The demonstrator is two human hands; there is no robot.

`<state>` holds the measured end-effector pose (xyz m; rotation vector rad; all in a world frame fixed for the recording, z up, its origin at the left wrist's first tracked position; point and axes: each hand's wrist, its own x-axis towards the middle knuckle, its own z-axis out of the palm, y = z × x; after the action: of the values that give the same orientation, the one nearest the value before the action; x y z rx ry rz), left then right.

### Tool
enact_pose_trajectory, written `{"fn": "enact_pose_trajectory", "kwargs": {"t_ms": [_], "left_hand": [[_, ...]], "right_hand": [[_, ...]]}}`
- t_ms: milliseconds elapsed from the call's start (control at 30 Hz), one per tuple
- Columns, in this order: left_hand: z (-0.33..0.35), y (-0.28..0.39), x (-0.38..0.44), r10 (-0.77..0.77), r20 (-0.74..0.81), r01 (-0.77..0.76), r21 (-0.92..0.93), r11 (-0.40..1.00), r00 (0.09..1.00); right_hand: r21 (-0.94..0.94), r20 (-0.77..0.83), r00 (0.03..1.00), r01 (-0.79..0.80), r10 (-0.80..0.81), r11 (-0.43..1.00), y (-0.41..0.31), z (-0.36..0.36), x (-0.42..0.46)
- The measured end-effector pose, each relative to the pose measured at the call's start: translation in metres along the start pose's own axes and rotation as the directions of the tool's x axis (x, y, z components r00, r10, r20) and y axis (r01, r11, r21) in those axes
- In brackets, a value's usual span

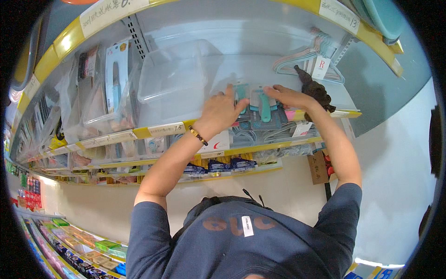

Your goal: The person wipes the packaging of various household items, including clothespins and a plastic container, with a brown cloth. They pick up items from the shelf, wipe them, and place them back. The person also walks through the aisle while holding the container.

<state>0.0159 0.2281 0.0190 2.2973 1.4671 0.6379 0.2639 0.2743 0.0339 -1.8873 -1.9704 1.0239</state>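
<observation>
Two carded packs with teal-handled tools lie near the front of a store shelf. My left hand (pixel 221 108) rests on the left pack (pixel 241 91), its index finger near the card's top and its thumb across the lower part. On the right pack (pixel 265 106), the fingertips of my right hand (pixel 287 96) touch the card's upper right edge. More dark cards (pixel 256 123) show beneath the right pack at the shelf's edge. Whether either hand grips its pack cannot be told. The exact kind of tool is unclear.
A clear plastic bin (pixel 170 76) stands left of the packs. Plastic hangers (pixel 310 62) and a dark brown crumpled item (pixel 315 90) lie at the right. Packaged knives (pixel 116 80) stand in a clear bin farther left. The yellow-edged shelf lip (pixel 167 129) runs under my forearms.
</observation>
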Motion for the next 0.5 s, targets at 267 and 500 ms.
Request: {"fn": "enact_pose_trajectory", "kwargs": {"t_ms": [267, 500], "left_hand": [[0.017, -0.01, 0.021, -0.102, -0.05, 0.086, -0.262, 0.961, 0.993], [0.028, -0.011, 0.028, -0.186, 0.038, 0.134, -0.832, 0.538, 0.982]], "right_hand": [[0.524, 0.049, 0.998, -0.054, 0.033, 0.85, -0.029, 0.016, 0.004], [0.738, 0.166, 0.986, -0.13, 0.008, 0.662, -0.035, 0.019, 0.004]]}}
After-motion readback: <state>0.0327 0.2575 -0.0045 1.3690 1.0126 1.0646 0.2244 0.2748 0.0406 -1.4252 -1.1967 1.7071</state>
